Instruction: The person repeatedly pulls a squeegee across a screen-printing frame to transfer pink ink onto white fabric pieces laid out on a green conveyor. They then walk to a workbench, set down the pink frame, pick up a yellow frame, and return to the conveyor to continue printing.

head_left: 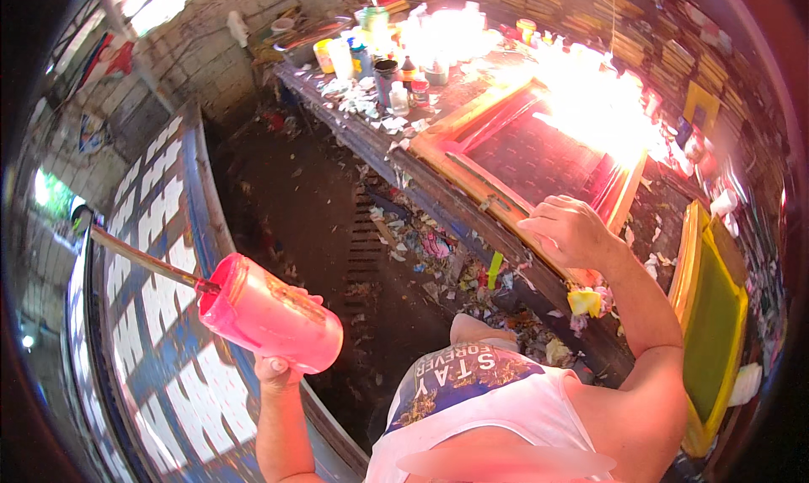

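My left hand (276,368) is wrapped round a bright pink plastic tub (282,319), tilted with its mouth toward the upper left. A long, paint-stained stick (152,260) pokes out of that mouth. Over the near edge of a wooden screen printing frame (438,146) is my right hand (573,232), its fingers curled in. Whether they grip the frame or something small is hidden. Pink ink stains the frame's inner borders around the dark mesh (539,159), which lies on the long work table (337,121).
Ink pots and bottles (400,91) crowd the table's far end, partly lost in glare. A yellow-edged screen (716,323) leans at the right. Left stands a slanted board (181,314) with white printed pieces. Scraps (438,243) litter the floor under the table.
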`<move>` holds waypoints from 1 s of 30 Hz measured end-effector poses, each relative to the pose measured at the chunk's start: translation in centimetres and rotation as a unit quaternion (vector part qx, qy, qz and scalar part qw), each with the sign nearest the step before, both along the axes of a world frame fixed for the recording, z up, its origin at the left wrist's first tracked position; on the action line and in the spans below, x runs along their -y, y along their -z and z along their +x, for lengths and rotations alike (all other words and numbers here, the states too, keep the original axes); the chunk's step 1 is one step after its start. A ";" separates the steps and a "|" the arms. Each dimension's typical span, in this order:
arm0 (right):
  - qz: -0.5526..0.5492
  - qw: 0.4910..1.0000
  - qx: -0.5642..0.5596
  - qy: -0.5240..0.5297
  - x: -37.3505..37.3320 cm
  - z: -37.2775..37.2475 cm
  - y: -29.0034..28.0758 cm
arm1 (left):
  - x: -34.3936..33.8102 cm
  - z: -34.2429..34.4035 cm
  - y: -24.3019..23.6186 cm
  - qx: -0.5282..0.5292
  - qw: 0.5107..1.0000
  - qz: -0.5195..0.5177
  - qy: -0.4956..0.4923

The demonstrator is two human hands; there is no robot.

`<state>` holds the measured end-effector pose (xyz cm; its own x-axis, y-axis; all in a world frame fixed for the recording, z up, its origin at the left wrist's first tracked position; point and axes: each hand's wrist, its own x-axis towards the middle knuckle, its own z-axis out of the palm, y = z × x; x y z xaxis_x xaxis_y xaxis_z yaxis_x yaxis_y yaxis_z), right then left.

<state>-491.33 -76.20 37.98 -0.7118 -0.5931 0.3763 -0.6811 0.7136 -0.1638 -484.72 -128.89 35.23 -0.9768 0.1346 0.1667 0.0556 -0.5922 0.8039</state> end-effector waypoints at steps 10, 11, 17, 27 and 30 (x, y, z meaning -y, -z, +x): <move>-0.087 0.974 0.089 0.190 0.1 -9.0 8.2 | -5.1 -23.6 4.0 -0.020 0.996 -0.012 0.087; -0.094 0.969 0.096 0.205 -0.1 -9.9 8.9 | -5.5 -25.3 4.6 -0.034 0.995 -0.054 0.073; -0.088 0.945 0.180 0.259 0.8 -13.8 10.2 | -6.1 -37.2 8.8 -0.109 0.924 -0.363 0.047; -0.061 0.870 0.183 0.453 5.4 -12.8 13.9 | -12.2 -52.2 16.2 -0.020 0.949 -0.089 0.301; -0.012 0.856 0.134 0.500 6.7 -13.2 14.7 | -12.9 -55.9 15.0 0.255 0.886 0.016 0.386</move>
<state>-504.56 -82.94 23.28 -0.9216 0.3680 0.1232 0.3318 0.9119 -0.2417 -540.59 -115.99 20.22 -0.5454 0.7984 -0.2550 -0.7420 -0.3185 0.5899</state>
